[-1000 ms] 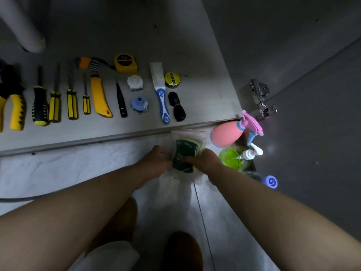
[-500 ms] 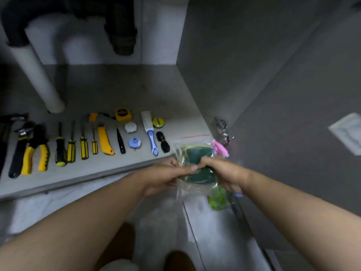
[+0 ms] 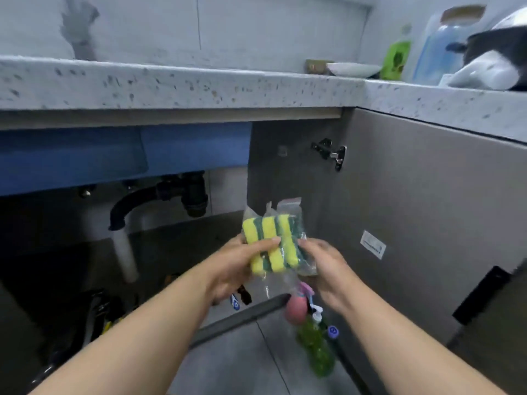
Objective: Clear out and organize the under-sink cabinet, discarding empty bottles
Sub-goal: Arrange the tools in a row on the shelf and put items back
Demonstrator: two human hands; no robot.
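Note:
A clear plastic bag point(image 3: 288, 208) holding yellow and green sponges point(image 3: 268, 243) is raised in front of the open under-sink cabinet point(image 3: 285, 172). My left hand point(image 3: 242, 263) grips the sponges from the left, thumb across their face. My right hand point(image 3: 325, 266) holds the bag's right side. Below my hands, on the floor by the cabinet, stand a pink spray bottle point(image 3: 298, 307), a green pump bottle point(image 3: 315, 346) and a dark bottle with a blue cap point(image 3: 332, 332). Hand tools point(image 3: 99, 312) lie dimly on the cabinet floor, mostly in shadow.
The open cabinet door point(image 3: 422, 223) stands to the right. A black drain trap point(image 3: 171, 195) and white pipe point(image 3: 125, 252) hang under the blue sink basin point(image 3: 114, 155). The speckled countertop point(image 3: 199, 84) carries a green bottle point(image 3: 396, 57), a dish and a large water jug point(image 3: 445, 44).
My head has tilted up from the floor to the countertop. Both hands lifted the sponge bag from floor level to in front of the cabinet opening, with the sponges' yellow stripes now facing me.

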